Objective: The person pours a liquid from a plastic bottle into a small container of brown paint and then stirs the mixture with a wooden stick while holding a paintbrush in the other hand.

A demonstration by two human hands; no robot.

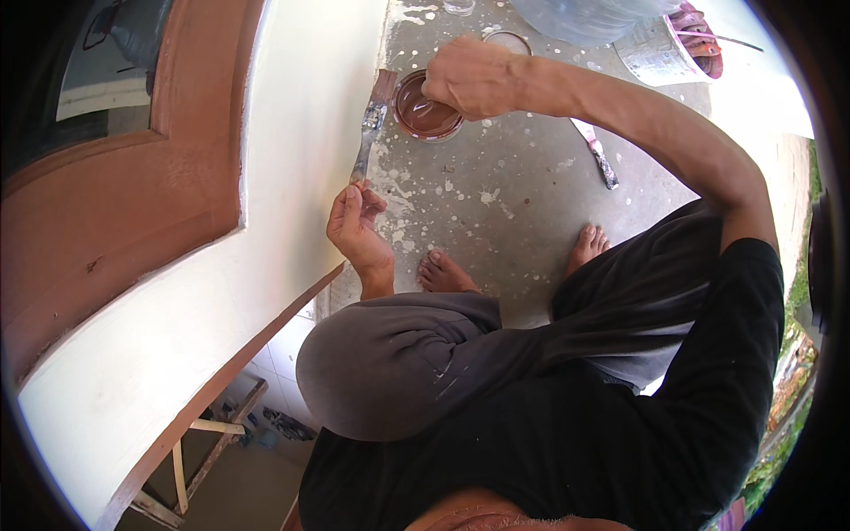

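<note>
My left hand point(359, 228) pinches the end of a paintbrush point(370, 124) between thumb and fingers. Its brown-coated bristles point away from me, close beside the white wall and left of the paint can. The round can point(440, 138) stands on the floor, with glossy brown paint inside and smears on its rim. Over the can's right side, my right hand point(474, 78) is closed with its knuckles up. Whatever its fingers hold is hidden beneath them. A round lid or ring point(509, 40) lies just behind that hand, partly covered.
A scraper point(605, 166) with a stained handle lies on the paint-spattered concrete floor point(496, 212). Behind stand a large clear plastic jug point(575, 19) and a white bucket point(653, 55) with a reddish rag point(698, 40). A brown window frame point(115, 203) borders the white wall point(297, 133) at left.
</note>
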